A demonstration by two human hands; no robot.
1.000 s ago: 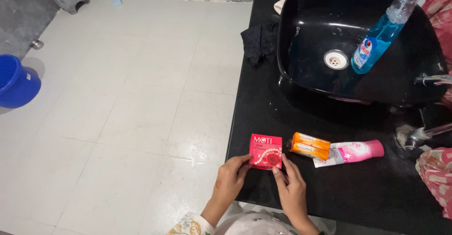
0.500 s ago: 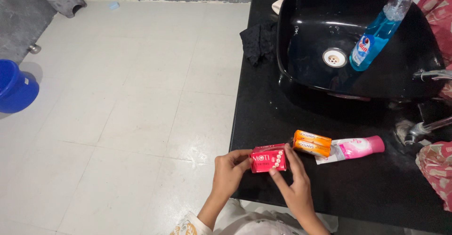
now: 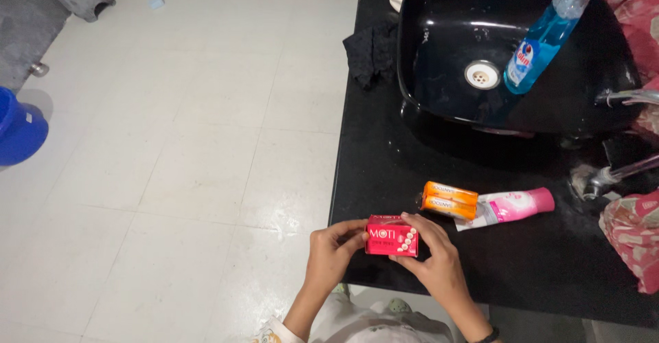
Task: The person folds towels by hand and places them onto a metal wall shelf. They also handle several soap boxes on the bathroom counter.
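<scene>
At the near edge of the glossy black counter (image 3: 535, 274), I held the red soap box (image 3: 391, 236).
Since a second earlier, when it lay flat, it had tipped onto its edge; my left hand (image 3: 332, 252) and right hand (image 3: 434, 260) gripped the cardboard ends, the orange packet (image 3: 449, 200) just beyond.

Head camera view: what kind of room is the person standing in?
Most likely a bathroom or washroom: a black basin set on a black counter, a tiled floor, and a blue bucket.
</scene>
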